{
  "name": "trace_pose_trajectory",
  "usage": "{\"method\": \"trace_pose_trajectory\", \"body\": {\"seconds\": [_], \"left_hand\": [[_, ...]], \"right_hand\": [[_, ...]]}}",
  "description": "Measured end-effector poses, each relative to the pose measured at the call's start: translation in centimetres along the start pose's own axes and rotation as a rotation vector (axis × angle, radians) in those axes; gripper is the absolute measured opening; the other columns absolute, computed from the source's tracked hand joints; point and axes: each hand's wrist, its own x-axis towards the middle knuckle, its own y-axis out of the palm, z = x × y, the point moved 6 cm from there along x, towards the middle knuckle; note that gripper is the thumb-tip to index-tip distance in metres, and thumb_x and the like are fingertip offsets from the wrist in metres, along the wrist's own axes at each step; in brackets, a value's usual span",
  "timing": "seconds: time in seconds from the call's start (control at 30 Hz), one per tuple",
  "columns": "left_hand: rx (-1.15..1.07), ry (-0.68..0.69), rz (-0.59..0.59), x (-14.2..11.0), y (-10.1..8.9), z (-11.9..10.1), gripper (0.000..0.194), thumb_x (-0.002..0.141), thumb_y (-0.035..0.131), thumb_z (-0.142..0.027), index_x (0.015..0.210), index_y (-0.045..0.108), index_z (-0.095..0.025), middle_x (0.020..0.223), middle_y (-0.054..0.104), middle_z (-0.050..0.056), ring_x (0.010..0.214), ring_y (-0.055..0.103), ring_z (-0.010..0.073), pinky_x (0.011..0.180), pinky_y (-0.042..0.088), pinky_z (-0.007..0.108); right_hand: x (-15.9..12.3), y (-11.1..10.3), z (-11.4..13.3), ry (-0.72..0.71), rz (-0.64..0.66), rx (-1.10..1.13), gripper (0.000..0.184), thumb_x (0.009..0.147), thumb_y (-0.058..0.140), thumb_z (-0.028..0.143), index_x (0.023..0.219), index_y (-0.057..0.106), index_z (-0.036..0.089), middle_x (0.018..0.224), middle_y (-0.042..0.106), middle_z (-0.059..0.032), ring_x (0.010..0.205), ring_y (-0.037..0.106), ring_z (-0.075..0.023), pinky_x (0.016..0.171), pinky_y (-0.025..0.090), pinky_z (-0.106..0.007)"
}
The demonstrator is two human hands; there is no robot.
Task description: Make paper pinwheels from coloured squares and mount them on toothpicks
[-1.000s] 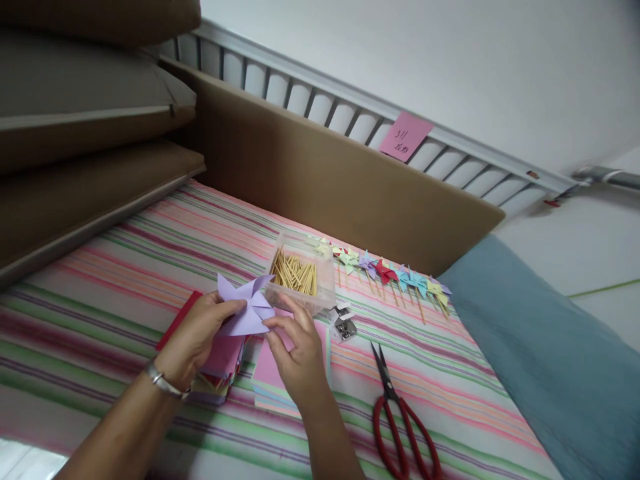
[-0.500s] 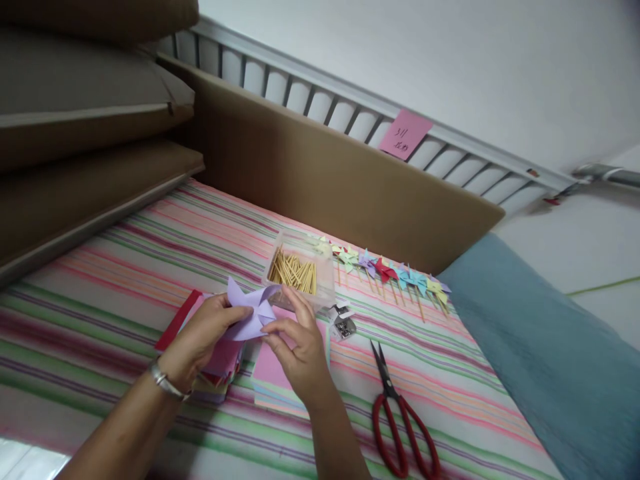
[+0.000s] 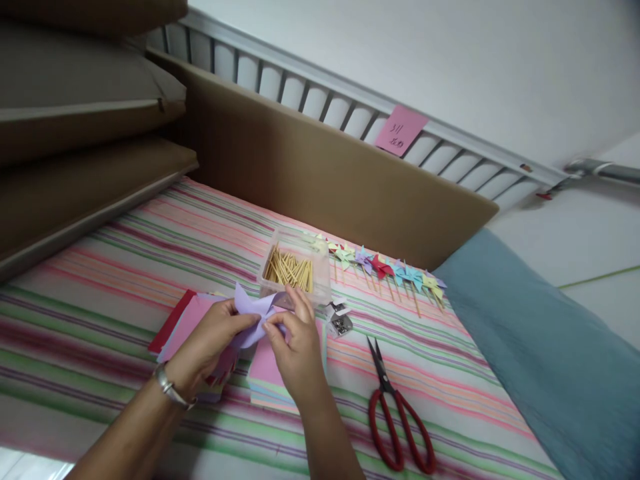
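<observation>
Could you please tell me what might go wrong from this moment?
The purple paper is pinched by the left hand and right hand; pulling too hard might tear or crease it.
The open box stands just beyond the right hand; a knock could spill its sticks.
The scissors lie with blades slightly apart; a careless reach there might cause a cut.

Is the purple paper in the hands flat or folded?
Folded inward: the purple paper has corners curving toward its middle, held between the left hand and right hand. Whether they are fastened, I cannot tell.
</observation>
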Motion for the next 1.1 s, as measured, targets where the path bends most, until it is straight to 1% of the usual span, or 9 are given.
{"method": "trace_pose_trajectory", "body": {"seconds": [0.13,0.23,0.4,0.57,0.8,0.93,1.0,1.1], "left_hand": [[0.002,-0.015,0.007,0.0,0.24,0.32,0.019,0.059,0.069,-0.016,0.078,0.07,-0.012,0.066,0.069,0.004,0.056,0.058,0.0151,0.054,0.041,0.022],[0.001,-0.023,0.013,-0.09,0.38,0.37,0.017,0.06,0.069,-0.017,0.076,0.071,-0.012,0.064,0.068,0.003,0.054,0.056,0.0137,0.052,0.039,0.021],[-0.004,-0.038,0.023,-0.2,0.51,0.33,0.017,0.058,0.071,-0.02,0.073,0.071,-0.013,0.063,0.068,0.003,0.055,0.057,0.0145,0.053,0.039,0.021],[-0.01,-0.041,0.029,-0.17,0.63,0.31,0.013,0.059,0.071,-0.02,0.07,0.07,-0.013,0.059,0.066,0.001,0.05,0.053,0.0119,0.049,0.037,0.02],[-0.046,-0.08,0.062,-0.4,0.82,0.53,0.017,0.06,0.074,-0.02,0.075,0.071,-0.014,0.069,0.069,0.003,0.06,0.06,0.0137,0.057,0.043,0.021],[-0.032,-0.073,0.078,-0.47,0.99,0.4,0.022,0.059,0.075,-0.019,0.08,0.071,-0.015,0.074,0.071,0.004,0.066,0.061,0.0152,0.063,0.045,0.023],[-0.019,-0.062,0.058,-0.39,0.98,0.25,0.02,0.058,0.075,-0.019,0.077,0.072,-0.014,0.073,0.071,0.004,0.064,0.061,0.015,0.062,0.045,0.022],[-0.019,-0.043,0.002,-0.24,0.74,0.03,0.013,0.057,0.074,-0.018,0.069,0.071,-0.014,0.064,0.069,0.003,0.057,0.059,0.0137,0.056,0.043,0.021]], "right_hand": [[-0.03,0.14,0.05,0.004,0.005,-0.048,0.012,0.082,0.054,0.015,0.076,0.062,0.021,0.142,0.038,-0.008,0.134,0.023,-0.0233,0.106,0.024,-0.047],[-0.03,0.04,-0.12,0.02,-0.015,-0.06,0.01,0.081,0.055,0.017,0.076,0.063,0.021,0.141,0.039,-0.0088,0.133,0.025,-0.0246,0.105,0.025,-0.048],[-0.06,-0.03,-0.31,0.04,-0.037,-0.047,0.01,0.08,0.056,0.016,0.074,0.062,0.021,0.139,0.041,-0.0089,0.133,0.027,-0.0254,0.104,0.025,-0.049],[0.01,-0.05,-0.28,0.054,-0.049,-0.022,0.01,0.078,0.057,0.015,0.072,0.062,0.021,0.137,0.042,-0.009,0.132,0.028,-0.0256,0.104,0.025,-0.051],[0.01,-0.16,-0.66,0.099,-0.068,-0.034,0.01,0.076,0.058,0.014,0.069,0.061,0.02,0.136,0.044,-0.0098,0.131,0.029,-0.026,0.105,0.025,-0.048],[0.07,-0.17,-0.76,0.1,-0.089,-0.049,0.01,0.076,0.059,0.014,0.068,0.061,0.02,0.135,0.045,-0.0098,0.131,0.03,-0.0255,0.105,0.025,-0.047],[0.08,-0.12,-0.67,0.1,-0.09,-0.053,0.01,0.076,0.059,0.014,0.069,0.062,0.02,0.135,0.045,-0.01,0.131,0.03,-0.0252,0.105,0.025,-0.047],[0.08,-0.34,-0.35,0.096,-0.095,-0.031,0.009,0.077,0.059,0.015,0.072,0.064,0.021,0.135,0.045,-0.0095,0.13,0.031,-0.0249,0.105,0.025,-0.045]]}}
